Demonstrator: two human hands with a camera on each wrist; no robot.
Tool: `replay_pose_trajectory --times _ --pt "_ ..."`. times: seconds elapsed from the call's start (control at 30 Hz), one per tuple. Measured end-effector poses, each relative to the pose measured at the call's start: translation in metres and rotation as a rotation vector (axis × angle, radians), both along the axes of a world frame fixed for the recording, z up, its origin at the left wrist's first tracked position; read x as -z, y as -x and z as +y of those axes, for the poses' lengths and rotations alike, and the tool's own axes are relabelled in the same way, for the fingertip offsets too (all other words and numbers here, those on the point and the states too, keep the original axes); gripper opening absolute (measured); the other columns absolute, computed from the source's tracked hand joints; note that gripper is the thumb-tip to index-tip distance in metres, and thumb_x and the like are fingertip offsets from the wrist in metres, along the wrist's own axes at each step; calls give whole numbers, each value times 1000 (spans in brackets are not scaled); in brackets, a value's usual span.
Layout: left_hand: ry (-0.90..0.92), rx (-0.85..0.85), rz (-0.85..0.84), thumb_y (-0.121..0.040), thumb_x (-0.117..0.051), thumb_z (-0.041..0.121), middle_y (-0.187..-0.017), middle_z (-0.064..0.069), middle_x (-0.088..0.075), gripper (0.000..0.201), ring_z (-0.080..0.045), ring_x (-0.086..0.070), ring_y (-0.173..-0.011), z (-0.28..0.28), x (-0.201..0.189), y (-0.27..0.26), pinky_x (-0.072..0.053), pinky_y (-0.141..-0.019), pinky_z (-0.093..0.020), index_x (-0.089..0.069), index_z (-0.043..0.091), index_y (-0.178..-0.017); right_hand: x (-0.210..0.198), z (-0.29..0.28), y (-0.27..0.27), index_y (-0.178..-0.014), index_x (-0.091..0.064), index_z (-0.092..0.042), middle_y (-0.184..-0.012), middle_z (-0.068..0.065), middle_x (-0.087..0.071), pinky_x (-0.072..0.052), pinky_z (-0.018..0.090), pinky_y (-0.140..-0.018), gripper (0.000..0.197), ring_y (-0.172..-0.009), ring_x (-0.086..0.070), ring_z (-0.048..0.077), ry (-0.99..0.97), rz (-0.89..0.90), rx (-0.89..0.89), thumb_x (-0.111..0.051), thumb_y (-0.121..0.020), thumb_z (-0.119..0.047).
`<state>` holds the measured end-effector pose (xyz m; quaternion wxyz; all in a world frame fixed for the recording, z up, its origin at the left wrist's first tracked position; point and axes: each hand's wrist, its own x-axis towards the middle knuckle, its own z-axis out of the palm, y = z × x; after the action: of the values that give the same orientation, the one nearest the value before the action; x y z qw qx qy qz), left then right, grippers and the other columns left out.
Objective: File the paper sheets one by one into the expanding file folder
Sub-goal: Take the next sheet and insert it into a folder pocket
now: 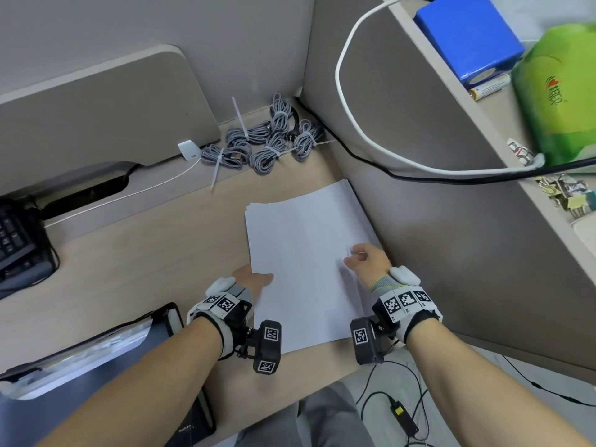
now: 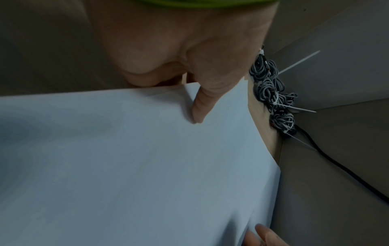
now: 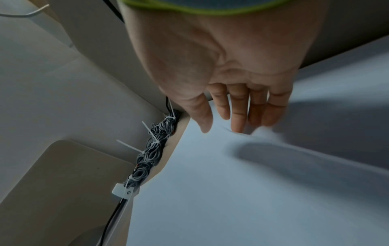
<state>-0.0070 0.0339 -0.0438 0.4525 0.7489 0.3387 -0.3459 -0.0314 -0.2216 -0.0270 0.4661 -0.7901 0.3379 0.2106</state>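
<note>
A stack of white paper sheets [image 1: 306, 233] lies on the wooden desk [image 1: 145, 253], against the right partition. My left hand [image 1: 258, 279] holds the top sheet [image 2: 147, 166] at its left edge; the thumb [image 2: 197, 108] lies on top and the fingers are hidden beneath. My right hand [image 1: 358, 256] is over the stack's right side, its straight fingertips [image 3: 238, 126] pressing down and rucking the paper [image 3: 231, 191] into a small ripple. The dark expanding file folder [image 1: 96, 343] lies at the desk's front left, beside my left forearm.
Several bundled grey cables [image 1: 271, 140] lie in the back corner. A black keyboard [image 1: 16, 240] sits at the far left. The grey partition [image 1: 451, 253] stands right of the stack, with white and black cables [image 1: 345, 91] draped over it. Beyond it are a blue box [image 1: 467, 37] and a green bag [image 1: 558, 98].
</note>
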Motion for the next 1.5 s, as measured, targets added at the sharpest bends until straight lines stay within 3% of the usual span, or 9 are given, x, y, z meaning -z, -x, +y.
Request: replay_pose_trajectory --times 0.3,0.53,0.63,0.77,0.87,0.97,1.2,1.33,1.5 --pt "54 -76 -60 -69 -49 -16 -88 -16 -65 34 -30 -58 -78 3 -26 3 -48 -66 -33 -65 8 -88 -14 18 -6 -63 -44 -12 -64 6 -39 -37 30 -60 27 -61 -40 21 -55 47 -133 -70 -71 -11" --pt "-43 -140 -279 -72 -48 -18 -65 -7 -51 17 -27 -53 -71 15 -73 -12 -43 -64 -32 -55 -1 -71 -48 24 -17 -79 -67 -8 -83 10 -72 -55 43 -72 38 -76 -66 28 -132 -142 -71 -60 -44 -19" --pt "-74 -99 -347 -80 -50 -14 -59 0 -44 30 -21 -46 -59 16 -99 -22 -35 -53 -24 -46 9 -60 -78 28 -19 -71 -63 -2 -71 7 -60 -43 35 -64 28 -69 -53 19 -176 -267 -57 -58 -48 -16" --pt "-49 -63 -389 -81 -57 -6 -63 2 -46 35 -18 -46 -61 16 -121 -27 -42 -68 -30 -44 18 -60 -99 24 -15 -68 -57 -4 -67 4 -50 -37 33 -61 12 -67 -43 15 -137 -385 -110 -57 -57 -11" --pt "-46 14 -390 -73 -57 -12 -57 -2 -43 36 -17 -38 -52 9 -121 -15 -33 -52 -24 -40 13 -55 -93 21 -6 -81 -63 1 -76 7 -60 -42 30 -64 11 -72 -52 16 -120 -366 -146 -61 -71 0" --pt "-3 1 -371 -71 -56 -16 -59 -3 -47 29 -19 -42 -56 1 -109 -4 -32 -51 -23 -46 10 -62 -81 18 0 -95 -67 0 -86 6 -67 -48 22 -64 17 -78 -61 20 -80 -312 -180 -63 -79 2" --pt "81 -77 -339 -59 -67 1 -76 -11 -58 17 -21 -52 -71 -5 -109 3 -41 -55 -25 -60 4 -74 -77 15 -3 -106 -68 -6 -102 8 -72 -53 39 -89 26 -94 -67 25 -98 -291 -185 -68 -80 -5" --pt "70 -129 -420 -74 -63 -11 -71 -1 -62 23 -13 -57 -63 22 -120 32 -45 -52 -19 -61 11 -72 -92 33 -3 -96 -69 -14 -96 3 -72 -51 33 -84 20 -89 -66 18 -150 -304 -291 -66 -81 -1" --pt "29 -206 -419 -59 -71 6 -89 -10 -68 32 -23 -64 -82 67 -126 70 -56 -72 -28 -67 5 -90 -106 78 -3 -96 -72 -15 -92 -3 -72 -49 22 -72 18 -83 -66 9 -169 -289 -479 -68 -80 -8"
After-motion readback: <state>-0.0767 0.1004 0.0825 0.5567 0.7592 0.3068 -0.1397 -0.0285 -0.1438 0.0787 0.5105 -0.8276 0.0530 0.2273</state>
